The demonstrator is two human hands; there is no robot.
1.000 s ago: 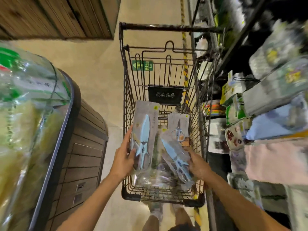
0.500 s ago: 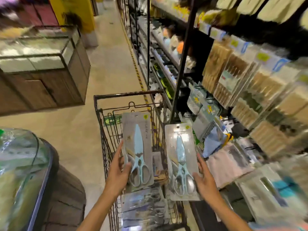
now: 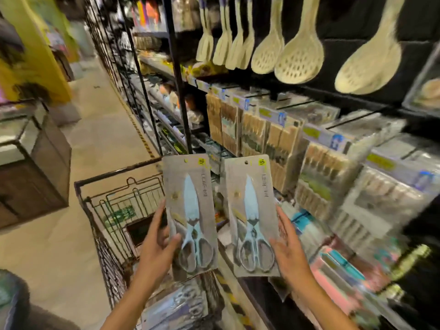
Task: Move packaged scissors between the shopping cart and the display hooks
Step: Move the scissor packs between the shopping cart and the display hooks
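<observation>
My left hand (image 3: pixel 158 248) grips the lower left edge of a grey card pack of pale blue scissors (image 3: pixel 190 210), held upright above the wire shopping cart (image 3: pixel 114 198). My right hand (image 3: pixel 287 248) holds a second, matching scissors pack (image 3: pixel 251 213) by its lower right edge, just right of the first. Both packs have a hang hole at the top. More scissors packs (image 3: pixel 181 306) lie blurred in the cart below. The display hooks (image 3: pixel 297 103) with hanging packaged goods are to the right, beyond the packs.
Cream slotted spoons and spatulas (image 3: pixel 269 44) hang on the dark shelving at upper right. Black shelf uprights (image 3: pixel 177 75) run down the aisle. A wooden, glass-topped counter (image 3: pixel 33 158) stands at left across the beige aisle floor (image 3: pixel 100 139).
Both hands have lifted a scissors pack each out of the cart and raised them upright. My view has swung up and right from the cart to the shelves.
</observation>
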